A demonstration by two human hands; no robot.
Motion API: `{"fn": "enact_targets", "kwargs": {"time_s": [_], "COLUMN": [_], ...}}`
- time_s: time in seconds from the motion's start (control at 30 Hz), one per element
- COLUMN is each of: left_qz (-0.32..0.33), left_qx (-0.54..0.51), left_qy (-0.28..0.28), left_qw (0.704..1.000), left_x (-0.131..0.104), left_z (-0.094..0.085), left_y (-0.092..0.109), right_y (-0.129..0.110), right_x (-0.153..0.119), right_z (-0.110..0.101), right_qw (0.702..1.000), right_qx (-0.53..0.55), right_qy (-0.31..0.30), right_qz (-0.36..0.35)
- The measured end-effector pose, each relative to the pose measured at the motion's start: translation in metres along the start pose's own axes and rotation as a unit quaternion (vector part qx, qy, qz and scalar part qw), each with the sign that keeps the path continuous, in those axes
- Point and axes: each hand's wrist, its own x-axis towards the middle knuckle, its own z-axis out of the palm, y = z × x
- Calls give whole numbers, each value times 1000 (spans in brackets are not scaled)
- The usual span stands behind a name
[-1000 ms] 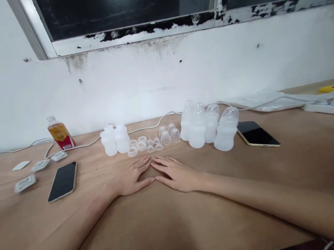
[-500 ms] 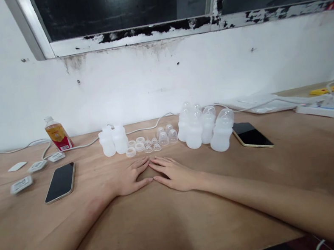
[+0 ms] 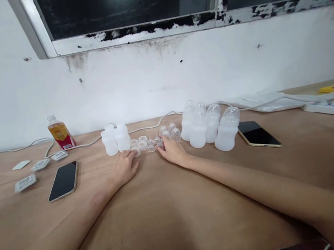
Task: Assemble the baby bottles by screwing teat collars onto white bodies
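My left hand (image 3: 124, 167) is at the nearest ring cap (image 3: 135, 151), its fingertips on the ring; how firmly they hold it is unclear. My right hand (image 3: 173, 151) has its thumb and fingers around a small clear nipple (image 3: 159, 142), partly hidden by the fingers. Other rings (image 3: 142, 139) and nipples (image 3: 151, 148) lie between the hands. Clear dome caps (image 3: 175, 134) stand just behind my right hand. Two white bottles without tops (image 3: 110, 141) stand behind my left hand. Several bottles with clear domes (image 3: 198, 130) stand to the right.
A phone (image 3: 63, 181) lies left, another (image 3: 259, 134) right. A drink bottle (image 3: 61, 133), small square packs (image 3: 25, 183) and a white cable (image 3: 148, 127) are along the back left. A power strip (image 3: 332, 109) and plastic bag (image 3: 263, 101) lie at the back right.
Both hands have moved apart from their touching fingertips and forward, the left to the rings, the right to the nipples and domes. The view has shifted slightly.
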Motion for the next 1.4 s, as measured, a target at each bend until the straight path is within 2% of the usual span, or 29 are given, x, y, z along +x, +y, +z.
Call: {"fn": "enact_targets", "kwargs": {"time_s": [0.07, 0.23, 0.33, 0.43, 0.53, 0.6, 0.7, 0.77, 0.87, 0.97, 1.03, 1.1, 1.17, 1.27, 1.4], "left_qz": [23, 61, 50, 43, -17, -101, -216, -236, -218, -214, -214, -217, -224, -236, -240], "left_qx": [-13, -99, -104, -129, -192, -275, -434, -513, -564, -562, -539, -504, -483, -497, -513], "left_qy": [-4, -13, -14, -68, -69, -48, -7, 3, -39, -50, -41, -23, -1, 21, 18], "left_qw": [1000, 993, 993, 988, 979, 955, 874, 826, 795, 797, 813, 836, 846, 835, 824], "left_x": [-1, -1, -1, 0, 1, 2, 4, 4, 3, 3, 3, 4, 5, 6, 6], "left_z": [-2, -10, -11, -12, -13, -13, -11, -8, -5, -4, -4, -3, -2, -2, -1], "left_y": [6, 24, 26, 25, 25, 25, 25, 26, 28, 28, 27, 25, 24, 23, 24], "right_y": [4, 8, 6, 4, 2, 1, 1, 1, 1, 3, 6, 9, 12, 14, 13], "right_x": [8, 12, 5, -9, -23, -26, -26, -25, -23, -20, -16, -12, -9, -6, -6], "right_z": [4, 1, -5, -9, -11, -10, -9, -9, -10, -10, -9, -8, -6, -5, -4], "right_qw": [1000, 1000, 999, 993, 990, 991, 992, 992, 992, 988, 974, 944, 908, 873, 863], "right_qx": [7, 27, 48, 64, 39, 11, 2, 15, 44, 121, 218, 329, 414, 470, 484], "right_qy": [-13, -7, 5, -29, -56, -57, -54, -46, -32, -24, -15, -17, -42, -77, -72], "right_qz": [18, 3, -24, -95, -124, -117, -117, -117, -113, -93, -58, -5, 54, 109, 123]}}
